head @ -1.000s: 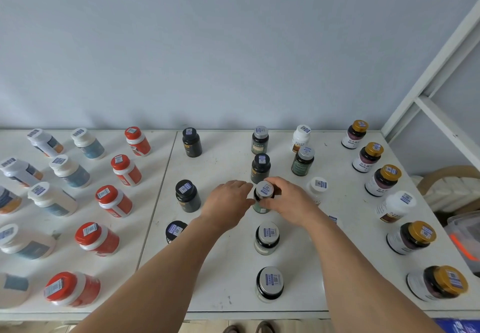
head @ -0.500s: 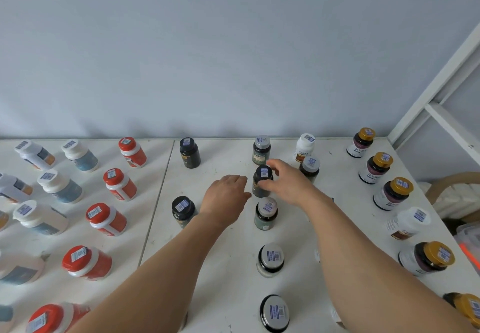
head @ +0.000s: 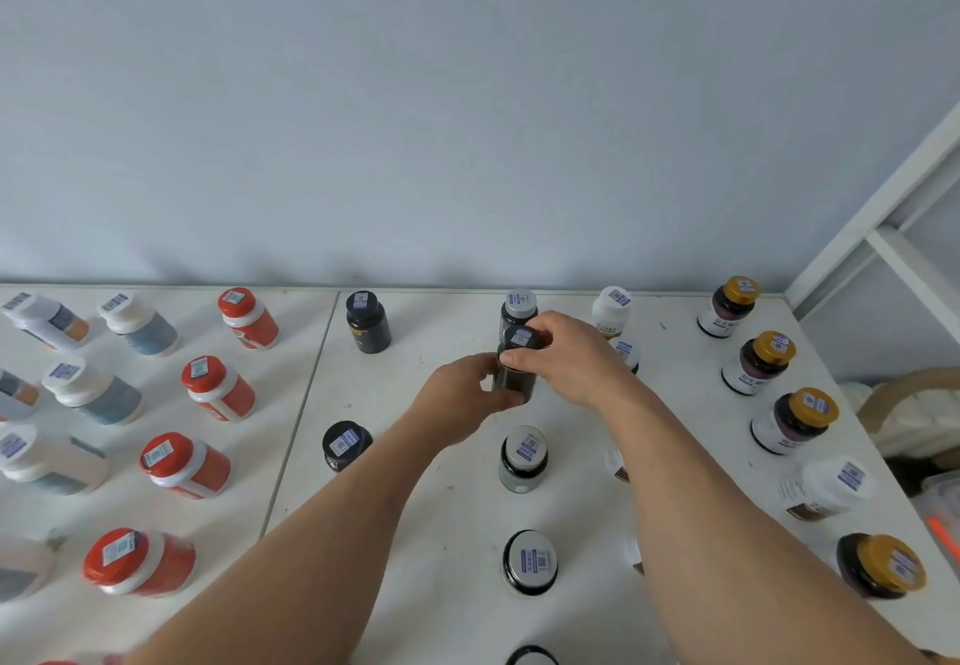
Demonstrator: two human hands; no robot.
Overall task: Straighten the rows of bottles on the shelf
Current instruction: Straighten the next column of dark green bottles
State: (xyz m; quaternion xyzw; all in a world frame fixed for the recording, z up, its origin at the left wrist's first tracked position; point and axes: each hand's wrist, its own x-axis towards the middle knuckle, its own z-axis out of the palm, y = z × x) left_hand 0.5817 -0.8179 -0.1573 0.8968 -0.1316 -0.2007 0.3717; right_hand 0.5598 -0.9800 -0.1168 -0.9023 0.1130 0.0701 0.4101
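A dark bottle with a black cap stands second from the back in the middle row on the white shelf. My right hand grips its cap and neck from the right. My left hand holds its lower body from the left. Behind it stands a silver-capped bottle. In front of it, the same row continues with a grey-capped bottle and a white-lidded jar.
Black bottles form a row to the left, red-capped bottles and white-capped bottles further left. Gold-capped bottles line the right edge. White bottles stand behind my right arm. A white frame rises at right.
Both hands moved back from the grey-capped bottle to the black-capped one behind it and now hold it. The camera has tilted and drawn closer.
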